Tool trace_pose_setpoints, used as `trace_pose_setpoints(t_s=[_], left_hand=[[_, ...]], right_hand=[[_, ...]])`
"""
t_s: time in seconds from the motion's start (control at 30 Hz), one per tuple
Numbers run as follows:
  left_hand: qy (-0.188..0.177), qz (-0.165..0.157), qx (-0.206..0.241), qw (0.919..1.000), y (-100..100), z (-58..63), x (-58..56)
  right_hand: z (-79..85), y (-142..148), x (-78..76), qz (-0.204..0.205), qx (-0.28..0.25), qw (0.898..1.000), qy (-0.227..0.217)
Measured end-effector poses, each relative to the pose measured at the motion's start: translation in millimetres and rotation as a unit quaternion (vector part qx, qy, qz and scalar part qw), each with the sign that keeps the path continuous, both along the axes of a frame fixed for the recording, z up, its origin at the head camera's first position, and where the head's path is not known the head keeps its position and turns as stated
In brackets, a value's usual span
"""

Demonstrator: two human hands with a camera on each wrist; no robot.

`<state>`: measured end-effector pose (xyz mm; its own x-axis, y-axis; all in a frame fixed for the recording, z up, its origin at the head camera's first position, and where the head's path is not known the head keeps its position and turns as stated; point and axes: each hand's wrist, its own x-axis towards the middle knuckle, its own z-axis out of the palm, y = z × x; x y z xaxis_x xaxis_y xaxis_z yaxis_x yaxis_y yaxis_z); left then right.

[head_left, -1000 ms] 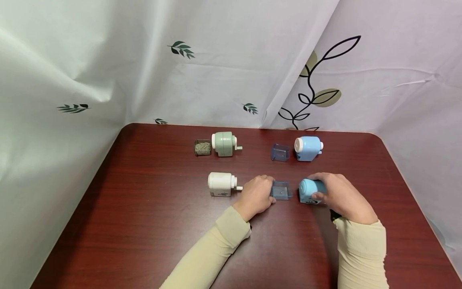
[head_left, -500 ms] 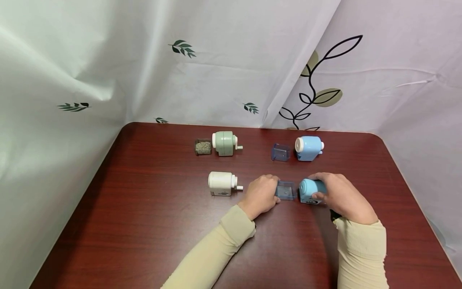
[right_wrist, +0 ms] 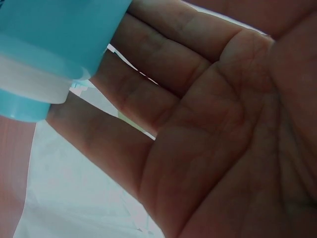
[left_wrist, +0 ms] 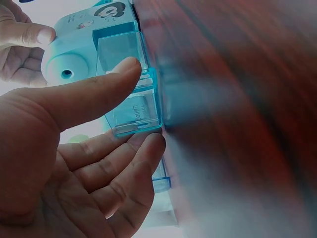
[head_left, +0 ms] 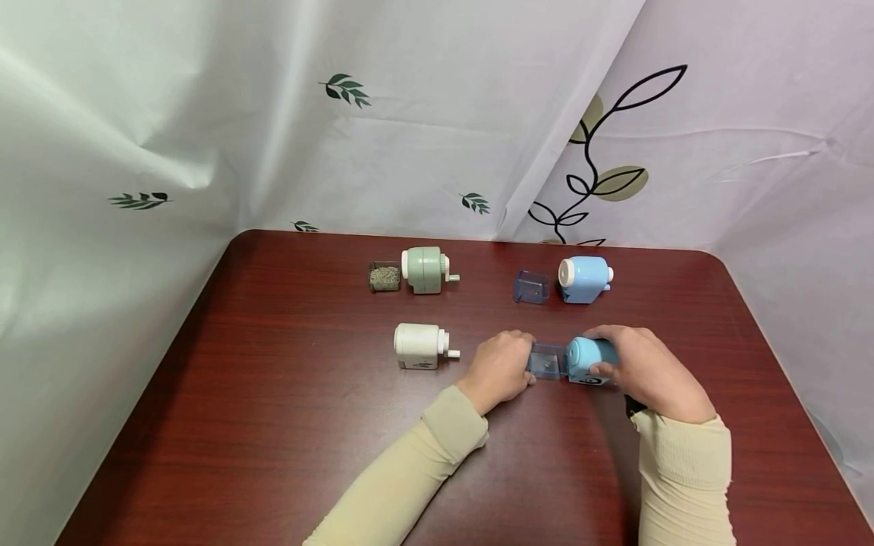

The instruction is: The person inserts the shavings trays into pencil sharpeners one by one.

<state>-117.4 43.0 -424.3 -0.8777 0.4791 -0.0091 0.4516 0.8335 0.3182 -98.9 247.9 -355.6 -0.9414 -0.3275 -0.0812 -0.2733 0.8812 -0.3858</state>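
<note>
My left hand (head_left: 500, 368) pinches a clear blue shavings drawer (head_left: 546, 362) between thumb and fingers. In the left wrist view, the drawer's front part (left_wrist: 136, 111) stands out of the slot of a turquoise pencil sharpener (left_wrist: 94, 29), its far end at or just inside the opening. The right hand (head_left: 649, 368) grips that sharpener (head_left: 587, 359) from the right, thumb on the near side and fingers on the far side. In the right wrist view, the turquoise body (right_wrist: 59, 34) lies against the fingertips; the thumb's contact is hidden there.
A white crank sharpener (head_left: 418, 346) stands left of my left hand. Behind are a green sharpener (head_left: 425, 271) beside a drawer of shavings (head_left: 385, 277), and a light blue sharpener (head_left: 585, 279) beside its clear drawer (head_left: 531, 287). A patterned curtain (head_left: 410, 152) rises behind the table (head_left: 273, 425).
My left hand has slid right with the clear drawer, closing the gap to the turquoise sharpener until the drawer meets its opening. The right hand has kept its place and its hold.
</note>
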Motion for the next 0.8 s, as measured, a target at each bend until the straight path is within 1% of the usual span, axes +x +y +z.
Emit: trace_pose_setpoints(t_s=[0.37, 0.8], left_hand=[[0.006, -0.007, -0.003, 1.0000, 7.4, 2.0, -0.4], [0.002, -0.009, -0.010, 0.9999, 14.8, 2.0, -1.3]], right_hand=[[0.3, -0.7, 0.0, 0.001, 0.004, 1.000, 0.000], [0.1, 0.2, -0.6, 0.005, 0.000, 1.000, 0.000]])
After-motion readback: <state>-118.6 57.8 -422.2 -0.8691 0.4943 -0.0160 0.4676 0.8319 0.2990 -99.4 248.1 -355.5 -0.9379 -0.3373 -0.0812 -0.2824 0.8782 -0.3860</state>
